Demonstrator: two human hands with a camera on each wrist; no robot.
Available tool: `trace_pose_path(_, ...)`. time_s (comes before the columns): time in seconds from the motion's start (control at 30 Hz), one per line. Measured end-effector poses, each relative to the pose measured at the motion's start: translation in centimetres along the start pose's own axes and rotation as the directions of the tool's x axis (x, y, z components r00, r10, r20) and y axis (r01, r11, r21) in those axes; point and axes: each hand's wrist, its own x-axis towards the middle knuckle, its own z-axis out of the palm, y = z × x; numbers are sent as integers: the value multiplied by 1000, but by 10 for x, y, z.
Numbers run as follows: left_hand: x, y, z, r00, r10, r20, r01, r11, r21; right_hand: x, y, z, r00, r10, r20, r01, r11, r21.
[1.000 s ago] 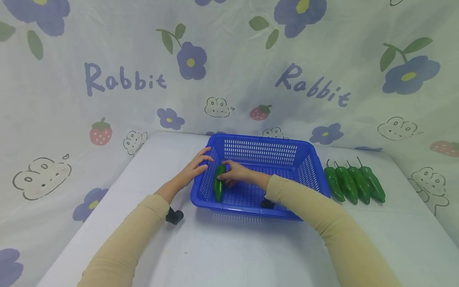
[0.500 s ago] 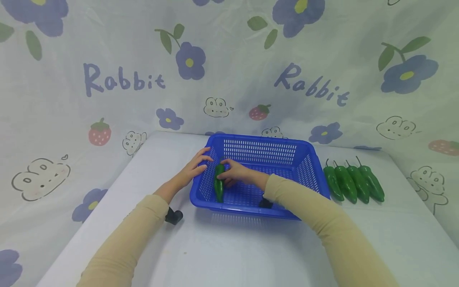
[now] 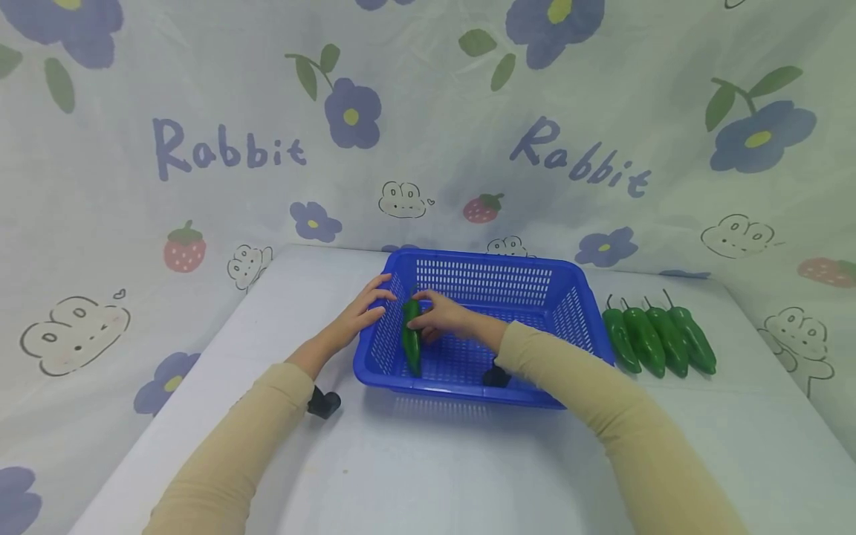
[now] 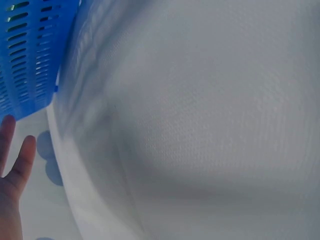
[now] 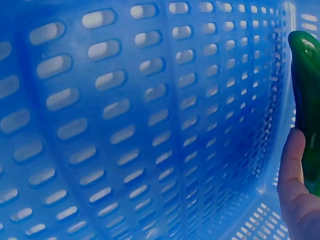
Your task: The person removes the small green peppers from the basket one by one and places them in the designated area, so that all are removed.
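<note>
My right hand [image 3: 446, 316] pinches a long green chili pepper [image 3: 412, 348] inside the blue plastic basket [image 3: 468, 395], near its left wall. The pepper's stem points toward the back. In the right wrist view, the thumb [image 5: 292, 172] lies along the pepper [image 5: 312, 95], beside the slotted basket wall [image 5: 120, 120]; the other fingers are out of sight there. My left hand [image 3: 357, 316] rests at the basket's left rim with fingers spread and fairly straight. The left wrist view shows part of that hand [image 4: 15, 175] just below the basket's outer side [image 4: 35, 60].
Several green peppers [image 3: 658, 342] lie in a row on the white table [image 3: 428, 475], right of the basket. Black wrist devices [image 3: 324, 403] sit by both wrists. A printed cloth [image 3: 428, 111] hangs behind and at both sides.
The pepper has shifted slightly right, away from the left wall, and its stem end has come up a little with my right hand. The left hand stays at the rim.
</note>
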Motion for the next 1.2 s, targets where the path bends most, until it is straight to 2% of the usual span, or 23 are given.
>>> trace_pose_path(0.23,0,0,0,1000,-3,-1,3,1000,-9,-4,0,-12,1000,-7,-14,8,998,69)
trace_pose_path(0.47,0,0,0,1000,-9,-5,9,1000,0,-18,-3,-31,998,-49,-28,53,984,172)
trace_pose_path(0.53,-1,3,1,1000,-3,-7,3,1000,-8,-22,-3,-36,998,-57,-36,63,981,182)
trace_pose_path(0.77,-6,40,0,1000,-16,0,16,1000,-13,-27,-3,-55,995,-58,-85,76,971,226)
trace_pose_path(0.83,-5,32,0,1000,-15,-2,15,1000,-7,-30,-5,-59,993,-70,-94,90,969,230)
trace_pose_path(0.93,-5,30,1,1000,-6,-4,6,1000,-23,-36,-9,-64,991,-81,-107,107,959,264)
trace_pose_path(1.0,-5,31,1,1000,-12,-3,12,1000,-20,-40,-11,-67,989,-91,-114,121,950,289)
trace_pose_path(1.07,-6,40,0,1000,-19,1,20,999,-29,-42,-13,-70,988,-95,-124,130,941,312)
trace_pose_path(1.2,-6,40,0,1000,-15,0,15,1000,-20,-48,-18,-76,984,-115,-137,155,932,327)
